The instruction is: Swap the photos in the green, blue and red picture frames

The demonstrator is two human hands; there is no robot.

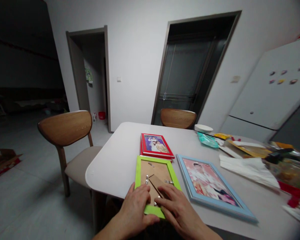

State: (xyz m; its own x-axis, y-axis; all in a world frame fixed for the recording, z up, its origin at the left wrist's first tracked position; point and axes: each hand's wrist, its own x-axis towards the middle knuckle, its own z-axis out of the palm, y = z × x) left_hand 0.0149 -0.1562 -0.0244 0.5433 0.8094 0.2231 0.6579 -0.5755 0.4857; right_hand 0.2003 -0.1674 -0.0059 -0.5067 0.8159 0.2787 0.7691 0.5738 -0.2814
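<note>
A green picture frame lies face down at the table's near edge, its brown backing board showing. Small metal clips sit around the board, and a brown stand leg lies slanted across it. My left hand grips the frame's lower left side, thumb on the bottom edge. Fingers of my right hand are bent over the lower right part, fingertips at the lowest clip. Just behind is a red picture frame with a photo; to the right lies a light blue picture frame.
On the table's right side are a white bowl, a teal packet, white paper and other clutter. Wooden chairs stand at the left and the far side. A fridge stands at the right.
</note>
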